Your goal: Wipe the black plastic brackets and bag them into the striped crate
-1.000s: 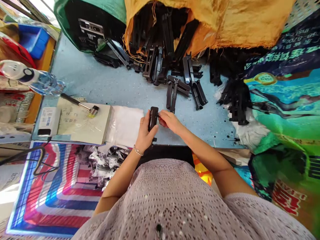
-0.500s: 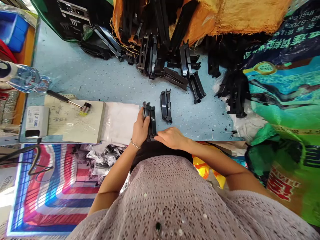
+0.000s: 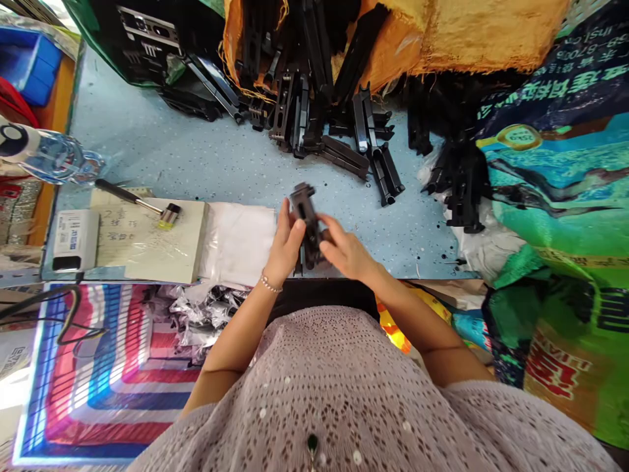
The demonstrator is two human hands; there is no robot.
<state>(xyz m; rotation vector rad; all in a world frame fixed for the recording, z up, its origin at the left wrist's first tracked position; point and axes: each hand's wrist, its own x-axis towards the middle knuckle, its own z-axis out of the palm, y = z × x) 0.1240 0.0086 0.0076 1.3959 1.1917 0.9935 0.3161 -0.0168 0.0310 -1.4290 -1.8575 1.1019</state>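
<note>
My left hand [image 3: 283,248] is closed around the left side of a long black slotted part [image 3: 305,204], its thumb lying across it. From the right, the fingers of my right hand [image 3: 348,253] grip the same dark bundle near its lower half. The part is tilted, its top end leaning left, just above the table's near edge. A thin dark edge shows beneath it, so there may be two parts together; blur and fingers hide which. Farther back lie several similar black parts [image 3: 344,157] in a loose pile.
An orange woven sack [image 3: 432,36] spills black parts at the back. To the left are white plastic bags [image 3: 238,242], a cardboard pad [image 3: 162,252], a screwdriver [image 3: 125,194], a white box [image 3: 73,239] and a clear bottle [image 3: 59,157]. A striped-lined blue crate [image 3: 113,393] stands below the table.
The separate black part that lay right of my hands is gone from its spot. My right hand has moved up, and the held part now tilts and shows another face.
</note>
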